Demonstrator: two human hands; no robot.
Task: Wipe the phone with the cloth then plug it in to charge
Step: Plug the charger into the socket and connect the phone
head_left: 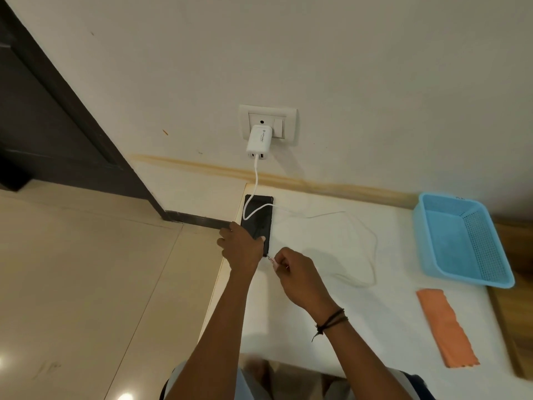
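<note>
A black phone [258,219] lies flat at the far left corner of the white table [331,313], below the wall socket. My left hand [240,246] presses on the phone's near end, thumb on the screen. My right hand [294,272] pinches the plug end of the white charging cable [372,243], its tip a short way from the phone's near edge. The cable runs from a white charger [258,142] in the wall socket [268,124], across the phone, then loops over the table. A folded orange cloth [445,327] lies at the right.
A light blue plastic basket [461,241] stands at the right against the wall. The table's left edge drops to a beige tiled floor [86,269]. A dark door frame [57,96] runs along the left.
</note>
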